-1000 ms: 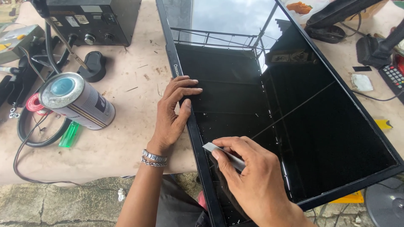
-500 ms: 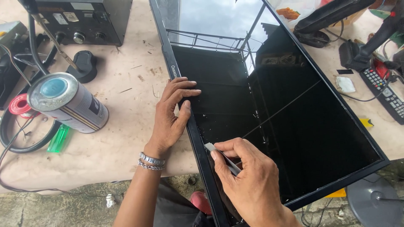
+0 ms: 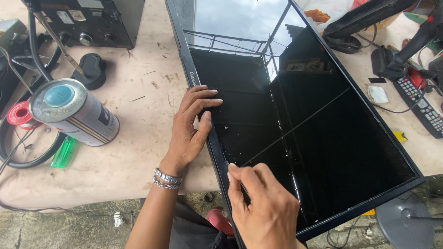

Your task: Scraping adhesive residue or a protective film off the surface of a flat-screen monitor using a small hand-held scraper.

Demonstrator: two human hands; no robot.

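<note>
A flat black television screen (image 3: 323, 133) lies face up on the table, its glass reflecting sky and a railing. My left hand (image 3: 191, 127) rests flat on the screen's left bezel (image 3: 213, 143), fingers spread across the frame edge; a metal bracelet is on the wrist. Lower down, my right hand (image 3: 263, 207) is closed around a thin metal tool (image 3: 228, 164) whose tip sits at the inner edge of the same bezel. Most of the tool is hidden under the fingers.
A metal can (image 3: 74, 113) lies on its side left of my left hand, beside a green lighter (image 3: 62, 152), a red spool (image 3: 19, 114) and black cables. A black box with knobs (image 3: 92, 20) stands at the back left. A remote control (image 3: 422, 108) lies right.
My right hand has moved up the bezel and turned so the tool is now mostly covered by the fingers. The left hand stays on the frame. The camera has shifted slightly.
</note>
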